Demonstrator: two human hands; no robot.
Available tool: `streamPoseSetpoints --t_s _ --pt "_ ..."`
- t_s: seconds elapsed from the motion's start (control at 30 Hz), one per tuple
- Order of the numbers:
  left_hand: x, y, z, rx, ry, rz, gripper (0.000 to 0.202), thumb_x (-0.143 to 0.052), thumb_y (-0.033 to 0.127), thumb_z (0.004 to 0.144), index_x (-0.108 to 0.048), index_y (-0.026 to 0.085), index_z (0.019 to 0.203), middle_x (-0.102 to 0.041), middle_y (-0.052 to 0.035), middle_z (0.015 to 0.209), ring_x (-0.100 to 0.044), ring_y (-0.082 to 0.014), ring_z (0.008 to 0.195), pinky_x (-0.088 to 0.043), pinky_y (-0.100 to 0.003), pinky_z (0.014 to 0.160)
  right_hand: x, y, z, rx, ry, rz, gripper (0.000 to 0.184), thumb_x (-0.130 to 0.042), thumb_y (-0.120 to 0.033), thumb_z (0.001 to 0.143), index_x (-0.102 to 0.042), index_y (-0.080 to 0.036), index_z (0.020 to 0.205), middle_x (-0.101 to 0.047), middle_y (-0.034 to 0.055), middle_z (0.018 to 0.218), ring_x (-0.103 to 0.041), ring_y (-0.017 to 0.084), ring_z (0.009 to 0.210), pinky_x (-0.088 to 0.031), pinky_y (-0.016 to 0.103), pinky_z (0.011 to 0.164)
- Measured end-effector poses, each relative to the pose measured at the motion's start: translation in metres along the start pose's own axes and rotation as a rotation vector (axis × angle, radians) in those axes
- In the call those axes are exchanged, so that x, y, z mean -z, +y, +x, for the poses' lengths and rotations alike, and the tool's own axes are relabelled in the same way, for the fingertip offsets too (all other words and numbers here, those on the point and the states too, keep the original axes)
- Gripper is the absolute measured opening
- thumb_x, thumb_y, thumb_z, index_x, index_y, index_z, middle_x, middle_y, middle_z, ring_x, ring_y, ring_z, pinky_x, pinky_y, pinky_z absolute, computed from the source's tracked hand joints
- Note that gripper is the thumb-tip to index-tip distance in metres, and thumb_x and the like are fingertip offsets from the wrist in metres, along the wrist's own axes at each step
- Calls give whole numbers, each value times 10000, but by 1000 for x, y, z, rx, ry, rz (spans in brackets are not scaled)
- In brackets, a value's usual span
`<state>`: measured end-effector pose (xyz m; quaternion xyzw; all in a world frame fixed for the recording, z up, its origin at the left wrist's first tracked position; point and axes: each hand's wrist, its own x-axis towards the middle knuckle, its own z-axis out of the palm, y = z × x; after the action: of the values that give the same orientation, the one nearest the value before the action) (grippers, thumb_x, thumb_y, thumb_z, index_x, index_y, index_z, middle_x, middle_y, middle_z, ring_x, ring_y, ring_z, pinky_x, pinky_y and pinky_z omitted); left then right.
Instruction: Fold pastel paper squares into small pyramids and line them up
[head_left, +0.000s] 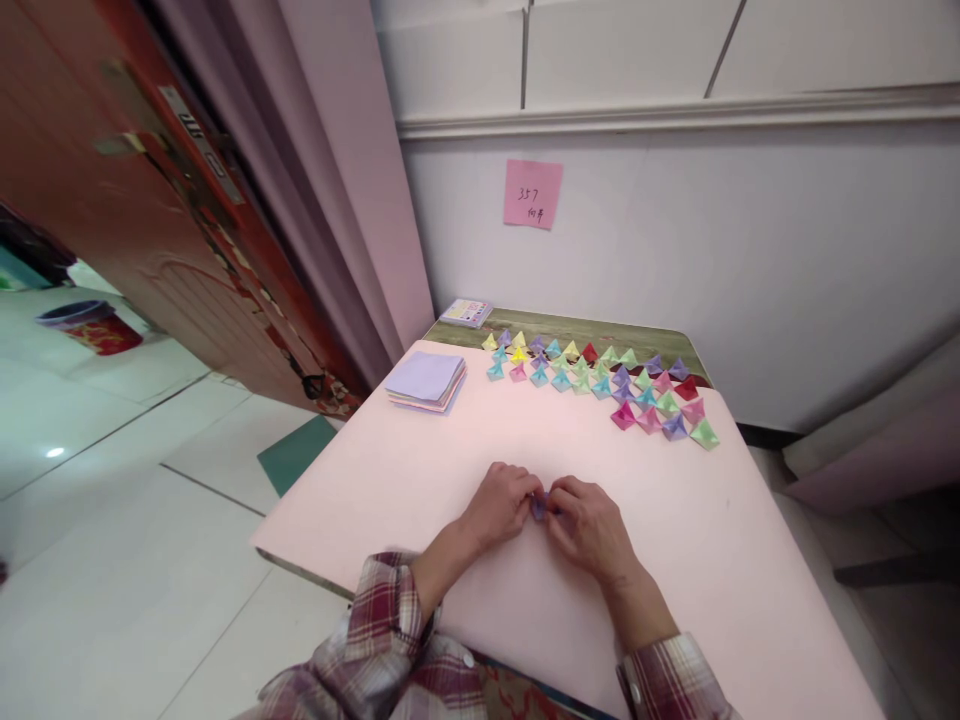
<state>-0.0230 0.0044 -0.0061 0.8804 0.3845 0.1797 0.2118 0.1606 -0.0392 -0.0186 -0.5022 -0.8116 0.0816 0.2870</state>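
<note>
Between my two hands is a small folded piece of purple paper, low over the pink tabletop. My left hand pinches its left side with the fingers closed. On the other side, my right hand has thumb and fingers closed on its right edge. The fingers cover most of the paper, so its exact shape is hidden. Beyond the hands stand rows of small folded paper pyramids in several colours. A stack of square paper sheets, purple on top, lies at the back left.
A printed packet sits in the table's far left corner. A pink note is stuck to the wall behind. Left of the table are a purple curtain, a red door, a red bin and a green sheet on the floor.
</note>
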Motion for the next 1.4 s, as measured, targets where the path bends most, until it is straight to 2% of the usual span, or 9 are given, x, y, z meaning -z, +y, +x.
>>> streamPoseSetpoints --t_s 0.23,0.37,0.53,0.63,0.8,1.03,1.23,1.4 --pt "0 1 -2 9 11 12 191 -491 56 769 -597 198 839 -647 -23 849 -570 -181 852 -370 -326 835 -5 2 -2 -98 32 -100 201 -496 -256 875 -639 -211 741 -639 31 879 -552 131 692 -366 251 666" --pt "3 4 -1 10 -5 48 169 -520 65 740 -583 195 829 -635 -25 843 -563 -184 845 -366 -330 834 -6 -1 -2 -126 33 -94 143 -523 -237 827 -605 -200 716 -627 36 858 -541 139 686 -350 250 641" --pt "6 6 -2 9 -21 71 65 -610 196 742 -579 192 799 -613 -33 861 -559 -194 859 -367 -336 824 -4 -6 -1 -190 18 -93 54 -539 -193 778 -570 -203 735 -600 15 785 -505 137 643 -320 250 614" --pt "7 6 -2 10 -19 60 82 -631 225 740 -580 192 794 -610 -31 870 -564 -191 864 -371 -336 823 -4 -8 0 -208 26 -94 32 -543 -188 766 -560 -204 745 -594 14 767 -506 145 654 -310 257 619" --pt "7 8 1 15 -12 -13 189 -631 211 728 -605 210 914 -629 -33 916 -574 -197 887 -385 -340 844 -7 -10 1 -201 26 -142 55 -560 -184 740 -564 -213 786 -597 12 763 -520 159 688 -299 272 631" --pt "3 9 8 38 2 -59 70 -592 243 768 -638 205 804 -632 -31 849 -576 -189 844 -403 -326 822 -7 -12 1 -209 28 -177 36 -559 -206 764 -567 -218 797 -608 14 764 -537 167 702 -291 278 628" --pt "2 10 10 89 -7 -29 104 -561 140 703 -621 203 761 -628 -10 755 -569 -179 775 -408 -318 794 -8 -13 -1 -295 -13 -165 42 -572 -262 792 -559 -227 810 -611 -5 768 -503 125 559 -214 259 524" --pt "3 12 9 165 5 -27 205 -481 75 682 -606 206 779 -643 -3 779 -571 -167 752 -422 -287 724 -9 -12 -2 -330 -17 -155 55 -573 -243 789 -547 -229 835 -607 -13 763 -518 116 552 -178 252 494"
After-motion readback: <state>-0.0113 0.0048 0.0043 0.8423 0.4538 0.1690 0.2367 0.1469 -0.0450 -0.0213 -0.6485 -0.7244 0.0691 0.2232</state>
